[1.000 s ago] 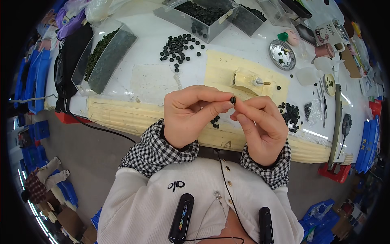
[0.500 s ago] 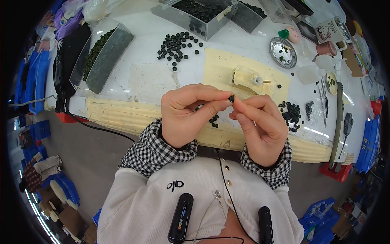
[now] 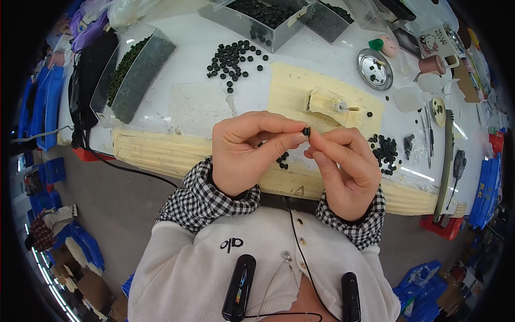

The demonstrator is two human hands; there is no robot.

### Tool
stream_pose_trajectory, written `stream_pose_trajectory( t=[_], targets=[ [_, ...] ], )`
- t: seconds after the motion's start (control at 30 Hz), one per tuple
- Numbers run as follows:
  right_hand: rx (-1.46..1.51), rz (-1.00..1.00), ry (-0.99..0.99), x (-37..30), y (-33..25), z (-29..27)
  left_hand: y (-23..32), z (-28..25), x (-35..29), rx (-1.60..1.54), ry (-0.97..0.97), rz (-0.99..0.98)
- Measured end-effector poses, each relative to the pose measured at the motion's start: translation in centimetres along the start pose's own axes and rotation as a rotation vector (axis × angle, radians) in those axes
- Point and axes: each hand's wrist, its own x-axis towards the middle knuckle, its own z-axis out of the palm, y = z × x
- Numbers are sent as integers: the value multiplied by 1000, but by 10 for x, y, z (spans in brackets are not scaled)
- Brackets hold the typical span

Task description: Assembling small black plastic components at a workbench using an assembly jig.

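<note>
Right, we've got our left hand [image 3: 244,153] and right hand [image 3: 343,172] pinching one small black round rubber piece [image 3: 307,131] between thumb and forefinger tips, raised above the white worktable [image 3: 188,59]. Just beyond sits the cream foam-wrapped jig with a metal pin [image 3: 331,104]. A loose pile of black round pieces [image 3: 384,150] lies right of our right hand; another scatter of black discs [image 3: 232,58] farther up.

The one camera sits on my head and looks steeply down over my chest, close to my left hand [image 3: 248,153] and right hand [image 3: 343,172]. It faces forward across the white tabletop [image 3: 198,70]. The fisheye bends the tabletop's edges and darkens the corners.
</note>
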Motion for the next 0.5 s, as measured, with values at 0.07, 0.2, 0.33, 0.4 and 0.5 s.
stream_pose_trajectory(
  t=[0.07,0.2,0.33,0.4,0.5],
  targets=[
    [-5,-10,5,0,0,1,-1,0,0,-7,-9,0],
    [-38,-44,4,0,0,0,-2,1,0,-35,-10,2],
    [-50,-52,6,1,0,2,-3,1,0,-84,15,-13],
    [-44,-52,15,1,0,3,-2,1,0,-90,13,-7],
    [-9,-14,15,3,-2,3,-3,2,1,-81,46,-36]
  ],
)
